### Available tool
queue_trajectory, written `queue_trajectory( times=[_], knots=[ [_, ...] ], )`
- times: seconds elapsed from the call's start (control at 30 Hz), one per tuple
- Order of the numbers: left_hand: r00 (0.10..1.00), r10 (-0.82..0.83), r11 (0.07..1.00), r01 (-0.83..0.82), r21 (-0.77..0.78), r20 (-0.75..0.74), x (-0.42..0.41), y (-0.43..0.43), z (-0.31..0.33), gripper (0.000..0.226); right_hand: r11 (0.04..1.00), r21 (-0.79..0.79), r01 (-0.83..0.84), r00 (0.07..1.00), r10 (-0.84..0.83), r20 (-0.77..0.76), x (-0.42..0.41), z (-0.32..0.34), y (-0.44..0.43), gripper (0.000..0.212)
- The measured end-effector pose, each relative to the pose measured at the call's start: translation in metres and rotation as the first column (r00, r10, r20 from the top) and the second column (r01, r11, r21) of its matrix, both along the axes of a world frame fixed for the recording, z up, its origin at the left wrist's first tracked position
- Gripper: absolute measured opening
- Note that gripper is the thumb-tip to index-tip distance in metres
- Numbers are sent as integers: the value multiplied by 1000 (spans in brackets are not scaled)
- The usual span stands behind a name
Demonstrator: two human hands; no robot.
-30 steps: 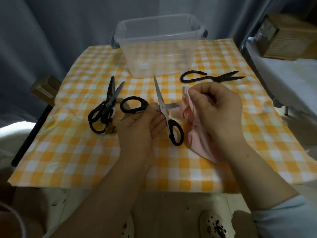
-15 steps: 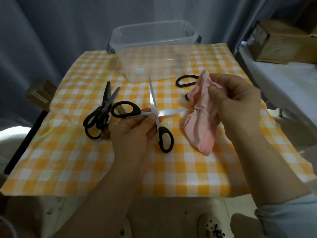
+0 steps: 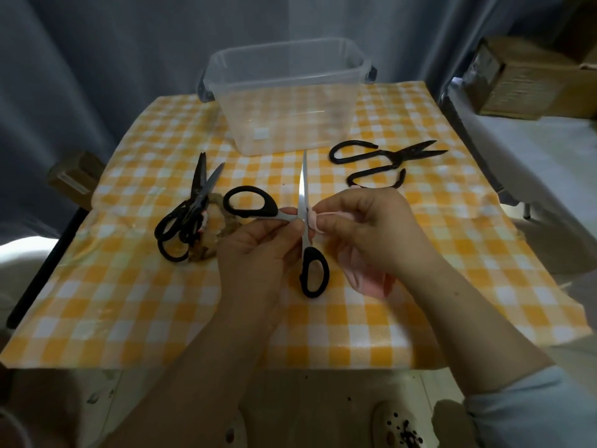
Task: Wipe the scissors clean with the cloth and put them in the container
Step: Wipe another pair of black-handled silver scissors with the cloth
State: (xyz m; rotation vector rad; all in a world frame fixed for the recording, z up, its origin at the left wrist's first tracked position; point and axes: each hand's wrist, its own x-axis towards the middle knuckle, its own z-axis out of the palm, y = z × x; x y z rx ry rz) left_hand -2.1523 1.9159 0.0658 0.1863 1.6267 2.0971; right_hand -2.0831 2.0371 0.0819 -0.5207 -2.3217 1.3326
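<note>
– So, where are the scissors (image 3: 304,189) sitting right now?
– They are being held over the surface (image 3: 145,312), which is wearing a yellow-and-white checked cover. They are spreading wide. One silver blade is pointing away towards the clear plastic container (image 3: 290,121) at the far edge. One black handle loop is hanging towards the person, and the other is sticking out to the left.
– And what are the hands doing?
– The left hand (image 3: 258,244) is pinching the scissors at the pivot, between thumb and fingertips. The right hand (image 3: 371,227) is pinching a pink cloth (image 3: 368,284) round the second blade, right beside the pivot. That blade is hiding inside the cloth, and the rest of the cloth is bunching beneath the palm.
– What else is lying nearby?
– Black-handled scissors (image 3: 190,215) are lying to the left on something brownish. It may be two pairs stacked together, as the light is too dim to tell. All-black shears (image 3: 381,160) are lying near the container's right front corner, tips pointing right. A cardboard box (image 3: 523,82) is sitting off to the far right.
</note>
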Motion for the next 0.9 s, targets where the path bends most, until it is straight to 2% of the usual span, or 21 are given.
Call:
queue_trajectory(
  times=[0.17, 0.33, 0.63, 0.8, 0.9],
  knots=[
    [1000, 6, 1000, -6, -25, 16, 0, -1, 1, 10, 998, -5, -67, 994, 67, 90, 2, 4, 4, 15],
    [998, 3, 1000, -3, -1, 56, -1, -2, 3, 12, 995, -75, -64, 995, 70, 76, 5, 6, 9, 15],
    [997, 21, 1000, -22, 17, 74, -5, -5, 6, 10, 997, -48, -54, 991, 59, 117, 11, 4, 23, 17],
    [999, 21, 1000, -20, -7, 43, -8, -9, 8, 10, 1000, 23, -14, 980, 9, 200, 15, 3, 32, 11],
    [999, 28, 999, -29, 23, 43, -16, -14, 14, 10, 991, 110, 74, 970, -97, 221, 20, 4, 42, 10]
  ],
)
